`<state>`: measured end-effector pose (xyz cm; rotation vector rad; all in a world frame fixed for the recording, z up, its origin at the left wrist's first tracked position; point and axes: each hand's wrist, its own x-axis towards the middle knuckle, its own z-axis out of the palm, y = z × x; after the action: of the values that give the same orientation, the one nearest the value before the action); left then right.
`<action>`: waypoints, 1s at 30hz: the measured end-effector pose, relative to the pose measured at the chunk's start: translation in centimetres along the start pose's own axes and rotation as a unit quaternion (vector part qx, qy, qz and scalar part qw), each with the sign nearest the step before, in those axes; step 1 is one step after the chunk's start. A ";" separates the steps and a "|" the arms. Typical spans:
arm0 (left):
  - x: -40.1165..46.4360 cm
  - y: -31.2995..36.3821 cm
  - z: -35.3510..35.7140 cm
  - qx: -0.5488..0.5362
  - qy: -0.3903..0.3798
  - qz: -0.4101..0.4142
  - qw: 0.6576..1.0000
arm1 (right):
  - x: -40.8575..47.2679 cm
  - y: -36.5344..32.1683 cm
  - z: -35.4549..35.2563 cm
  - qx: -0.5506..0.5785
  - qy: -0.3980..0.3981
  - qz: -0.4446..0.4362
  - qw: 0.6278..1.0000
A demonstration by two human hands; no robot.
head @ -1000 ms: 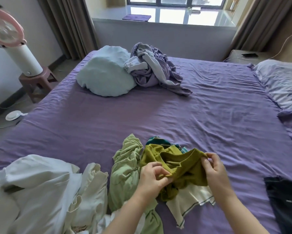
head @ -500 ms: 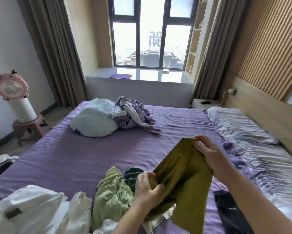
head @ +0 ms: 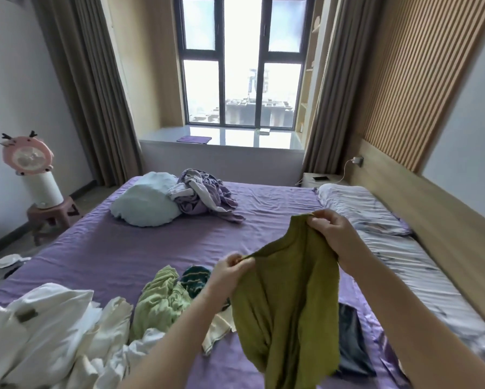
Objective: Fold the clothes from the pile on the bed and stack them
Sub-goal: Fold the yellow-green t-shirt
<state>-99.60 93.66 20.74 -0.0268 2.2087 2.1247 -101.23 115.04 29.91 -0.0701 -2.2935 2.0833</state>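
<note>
**Olive garment lifted clear of the pile, held up by both hands**

Since a second ago, the olive-green garment (head: pixel 289 299) has risen from the pile into the air, and the hands have drawn apart to spread its top edge. It now hangs in front of the person, its lower part bunched and twisted, its hem dangling low above the bed (head: pixel 123 248).

The left hand (head: pixel 230 272) pinches one corner of the top edge between thumb and curled fingers. The right hand (head: pixel 334 234), higher and farther away, pinches the other corner in the same way. The cloth between them slopes upward from left to right.

Judging by what shows, the task is near its start. This garment is opened out but not yet folded, and no neat stack is clearly visible. Just below and to the left of the left hand lies the unfolded pile: a crumpled light green garment (head: pixel 159 301), a dark teal striped piece (head: pixel 195 279) and a cream piece (head: pixel 218 329) under the wrist. Farther left sits a heap of white clothes (head: pixel 47 332). Below the right forearm, partly hidden by the olive cloth, lies a dark item (head: pixel 353 341); whether it is folded cannot be told.

Well beyond the hands, on the far side of the bed, rest a pale blue pillow (head: pixel 143 206) and a tangle of lilac cloth (head: pixel 204 197).
</note>
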 end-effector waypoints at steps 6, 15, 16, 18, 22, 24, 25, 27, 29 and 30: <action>-3.4 9.2 3.5 0.036 -0.126 0.069 0.989 | -4.7 -0.3 -1.5 0.077 -0.229 -0.047 0.969; -8.1 10.8 0.7 -0.118 -0.156 -0.088 0.977 | -7.4 -2.2 -1.5 -0.087 -0.257 -0.170 0.947; -8.6 10.3 0.4 -0.124 -0.152 -0.099 0.976 | -7.5 -2.2 -1.3 -0.082 -0.257 -0.177 0.947; -9.5 9.5 -0.4 -0.095 -0.150 -0.090 0.980 | -7.6 -2.3 -1.1 -0.068 -0.254 -0.190 0.946; -11.1 8.8 -1.8 -0.075 -0.184 -0.058 0.978 | -7.6 -2.8 -0.7 -0.020 -0.250 -0.196 0.948; -11.5 9.0 -2.1 -0.101 -0.209 -0.046 0.972 | -7.5 -3.0 -0.2 -0.014 -0.259 -0.191 0.947; -11.7 9.2 -2.1 -0.112 -0.228 -0.036 0.966 | -7.5 -3.1 0.1 -0.016 -0.264 -0.190 0.945; -12.0 9.7 -2.0 -0.111 -0.257 -0.013 0.960 | -7.5 -3.5 0.7 -0.016 -0.269 -0.196 0.943; -12.1 10.2 -1.7 -0.094 -0.250 0.008 0.964 | -7.4 -3.7 1.1 -0.004 -0.272 -0.203 0.941; -12.1 10.3 -1.6 -0.091 -0.238 0.019 0.967 | -7.3 -3.7 1.2 0.002 -0.274 -0.205 0.940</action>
<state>-88.33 92.00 31.93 0.4679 1.7509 2.0684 -94.00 113.08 33.50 1.0172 -2.2771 2.0538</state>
